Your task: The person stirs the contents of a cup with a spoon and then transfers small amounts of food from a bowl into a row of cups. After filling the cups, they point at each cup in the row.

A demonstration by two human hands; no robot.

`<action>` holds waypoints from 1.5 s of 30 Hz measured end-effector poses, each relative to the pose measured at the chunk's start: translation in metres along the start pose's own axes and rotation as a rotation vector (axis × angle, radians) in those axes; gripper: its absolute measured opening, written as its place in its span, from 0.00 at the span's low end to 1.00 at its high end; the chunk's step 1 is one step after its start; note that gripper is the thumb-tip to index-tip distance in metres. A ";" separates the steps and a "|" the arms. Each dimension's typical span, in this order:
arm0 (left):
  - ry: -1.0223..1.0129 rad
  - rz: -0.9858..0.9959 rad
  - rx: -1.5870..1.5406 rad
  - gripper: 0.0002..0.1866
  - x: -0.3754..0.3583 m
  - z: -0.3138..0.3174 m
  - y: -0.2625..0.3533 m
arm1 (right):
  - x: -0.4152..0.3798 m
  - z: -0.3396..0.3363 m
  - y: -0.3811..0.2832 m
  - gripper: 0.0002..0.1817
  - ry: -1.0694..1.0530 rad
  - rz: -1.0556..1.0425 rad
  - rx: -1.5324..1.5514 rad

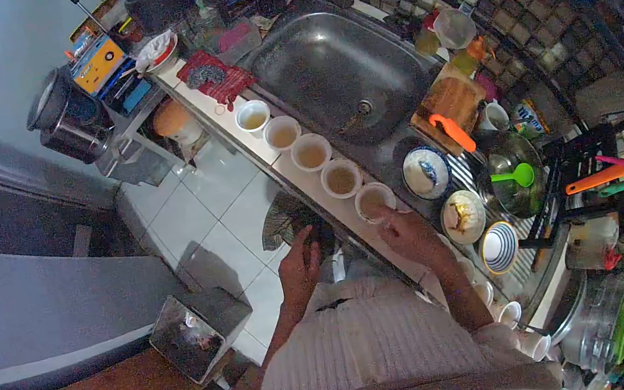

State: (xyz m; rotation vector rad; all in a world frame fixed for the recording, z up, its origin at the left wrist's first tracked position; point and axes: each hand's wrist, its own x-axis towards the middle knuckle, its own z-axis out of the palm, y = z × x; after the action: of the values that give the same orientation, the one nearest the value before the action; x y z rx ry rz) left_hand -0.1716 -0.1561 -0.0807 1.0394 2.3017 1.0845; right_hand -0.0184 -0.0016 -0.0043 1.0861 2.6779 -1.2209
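A row of several small plastic cups stands along the narrow counter edge, each with pale brownish liquid inside. My right hand (408,233) is at the cup nearest me (372,196), its fingers closed at the near rim. Beyond it are a second cup (341,180), a third cup (311,153) and others, the farthest being a whiter cup (253,116). My left hand (301,266) hangs beside the counter over the floor, fingers loosely bent and partly apart, holding nothing. The right fingertips are hard to make out.
A steel sink (305,49) lies behind the cups. To the right are a blue-rimmed bowl (426,173), a bowl with brown residue (463,217), a striped bowl (499,247), a wooden board (449,104) and a green ladle (517,175). A red cloth (229,81) lies at the counter's far end.
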 end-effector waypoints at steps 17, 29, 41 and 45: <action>0.013 -0.011 0.007 0.17 -0.006 0.004 -0.003 | 0.002 -0.011 0.011 0.15 -0.091 -0.047 -0.115; -0.027 0.037 -0.010 0.18 -0.008 0.007 -0.003 | -0.007 -0.014 0.016 0.18 -0.075 -0.123 -0.097; -0.052 -0.013 -0.019 0.17 -0.006 0.005 0.003 | -0.022 -0.025 -0.011 0.20 -0.106 0.056 -0.470; -0.045 0.004 -0.034 0.18 -0.006 0.006 0.005 | -0.029 -0.031 -0.030 0.20 0.012 0.023 -0.503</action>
State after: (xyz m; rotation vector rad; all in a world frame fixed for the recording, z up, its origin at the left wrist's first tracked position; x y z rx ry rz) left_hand -0.1616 -0.1554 -0.0806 1.0453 2.2395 1.0870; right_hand -0.0062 -0.0119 0.0447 1.0324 2.7375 -0.4831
